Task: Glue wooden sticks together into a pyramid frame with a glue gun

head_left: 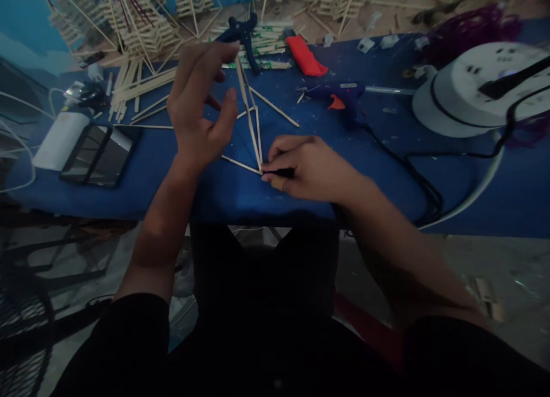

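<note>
A frame of thin wooden sticks stands on the blue table, its long sticks meeting at a near corner. At that corner my right hand has its fingertips pinched on the stick ends; a dark gap shows between thumb and fingers. My left hand is raised at the left of the frame, thumb and fingers apart. Its index fingertip is near the top end of a long upright stick, and whether they touch is unclear. Nothing shows in its palm.
A blue glue gun with its cable lies right of the frame. Behind are a dark blue clamp-like tool, a red pouch and loose sticks. A white round power strip stands right, a black phone-like object left.
</note>
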A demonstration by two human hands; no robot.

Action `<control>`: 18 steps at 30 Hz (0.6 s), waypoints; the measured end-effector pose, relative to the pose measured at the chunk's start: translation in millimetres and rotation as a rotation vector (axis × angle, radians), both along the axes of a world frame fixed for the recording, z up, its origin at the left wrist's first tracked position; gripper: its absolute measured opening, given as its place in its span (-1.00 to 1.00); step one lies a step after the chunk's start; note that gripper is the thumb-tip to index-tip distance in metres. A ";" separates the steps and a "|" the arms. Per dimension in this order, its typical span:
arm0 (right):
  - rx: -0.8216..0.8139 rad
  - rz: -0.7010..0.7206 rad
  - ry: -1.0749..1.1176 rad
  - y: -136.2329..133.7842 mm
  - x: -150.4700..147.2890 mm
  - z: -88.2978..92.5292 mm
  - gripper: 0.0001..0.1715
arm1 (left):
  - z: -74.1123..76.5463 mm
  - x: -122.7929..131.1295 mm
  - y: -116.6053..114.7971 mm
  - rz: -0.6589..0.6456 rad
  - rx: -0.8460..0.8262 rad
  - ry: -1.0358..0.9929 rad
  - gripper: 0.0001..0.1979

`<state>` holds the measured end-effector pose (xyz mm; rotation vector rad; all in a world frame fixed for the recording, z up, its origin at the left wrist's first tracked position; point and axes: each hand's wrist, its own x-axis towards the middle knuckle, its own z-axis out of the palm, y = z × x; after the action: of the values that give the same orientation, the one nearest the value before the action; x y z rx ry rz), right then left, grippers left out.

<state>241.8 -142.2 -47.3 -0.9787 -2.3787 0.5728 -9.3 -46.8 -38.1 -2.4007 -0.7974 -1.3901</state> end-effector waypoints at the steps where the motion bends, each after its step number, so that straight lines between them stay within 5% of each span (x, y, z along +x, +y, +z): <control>1: 0.009 -0.121 0.022 -8.6 -7.2 -5.2 -0.80 | -0.2 -0.3 0.6 -0.008 0.063 0.014 -0.58; 7: 0.107 -0.584 0.113 -41.8 -47.0 -31.0 -0.81 | -6.7 1.1 4.6 0.088 0.029 -0.023 -0.47; 18: 0.040 -0.771 0.074 -45.9 -65.2 -26.1 -0.83 | -4.6 1.8 2.1 -0.079 -0.005 0.027 -0.64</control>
<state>176.5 -188.1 -73.4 -1.6815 -1.7328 0.2499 -7.5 -44.7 -42.7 -2.4737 -0.7080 -1.3832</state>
